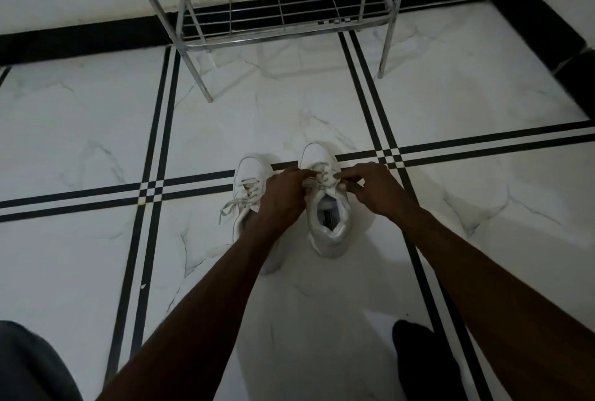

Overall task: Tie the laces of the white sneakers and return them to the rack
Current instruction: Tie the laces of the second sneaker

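1. Head view: white marble floor (96,130) with paired black inlay lines; bare floor lies open on the outer side of each hand. Beyond the fingertips stands a chrome rack (283,10), its low wire shelf holding nothing, its legs well apart from the shoes.
2. Both forearms reach forward and converge. Left hand (285,196) is curled, fingers pinched on the laces (322,175) of the right-side sneaker (328,226). Right hand (375,189) is knuckles-up, fingertips pinched on the same laces from the other side.
3. That sneaker sits between the two hands, toe away from the person, collar open, dark insole label showing.
4. The other sneaker (248,175) lies just outside the left hand, partly under its wrist; loose lace ends (230,204) trail outward onto the floor.
5. A dark sock foot (415,355) rests on the floor below the right forearm.
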{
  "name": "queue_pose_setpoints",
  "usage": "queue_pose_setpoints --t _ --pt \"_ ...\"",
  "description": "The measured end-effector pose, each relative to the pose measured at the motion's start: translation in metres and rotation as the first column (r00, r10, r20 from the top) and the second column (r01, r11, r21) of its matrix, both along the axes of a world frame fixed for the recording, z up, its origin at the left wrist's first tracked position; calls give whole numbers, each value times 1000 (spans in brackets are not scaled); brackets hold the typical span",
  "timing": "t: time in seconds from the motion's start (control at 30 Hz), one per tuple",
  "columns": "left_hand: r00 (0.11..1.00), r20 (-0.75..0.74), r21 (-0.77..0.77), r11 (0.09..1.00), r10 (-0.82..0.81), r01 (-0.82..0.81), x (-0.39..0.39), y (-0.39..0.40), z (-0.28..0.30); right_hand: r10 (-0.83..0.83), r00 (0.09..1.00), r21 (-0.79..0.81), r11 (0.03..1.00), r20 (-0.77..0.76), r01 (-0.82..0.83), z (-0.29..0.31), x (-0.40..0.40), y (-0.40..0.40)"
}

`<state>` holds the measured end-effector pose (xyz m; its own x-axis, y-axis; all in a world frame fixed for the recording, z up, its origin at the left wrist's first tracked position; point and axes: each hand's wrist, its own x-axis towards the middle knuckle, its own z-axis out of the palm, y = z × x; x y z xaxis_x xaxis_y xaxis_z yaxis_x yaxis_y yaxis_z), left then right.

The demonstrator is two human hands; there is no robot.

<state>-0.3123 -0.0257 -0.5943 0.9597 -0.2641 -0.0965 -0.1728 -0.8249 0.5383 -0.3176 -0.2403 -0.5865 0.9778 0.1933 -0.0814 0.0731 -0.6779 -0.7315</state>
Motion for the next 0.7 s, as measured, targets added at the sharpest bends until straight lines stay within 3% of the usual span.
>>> queue_pose_setpoints --t 0.17,0.43,0.7 --pt "989 123 75 992 87 -97 -4 -1 -2 -48 999 11 999 24 48 -3 1 2" --pt "978 189 394 919 -91 9 -19 -5 10 92 968 -313 950 232 -16 -10 -4 5" --pt "979 198 422 906 -57 -33 -22 -7 9 49 960 -263 965 276 26 -18 -12 4"
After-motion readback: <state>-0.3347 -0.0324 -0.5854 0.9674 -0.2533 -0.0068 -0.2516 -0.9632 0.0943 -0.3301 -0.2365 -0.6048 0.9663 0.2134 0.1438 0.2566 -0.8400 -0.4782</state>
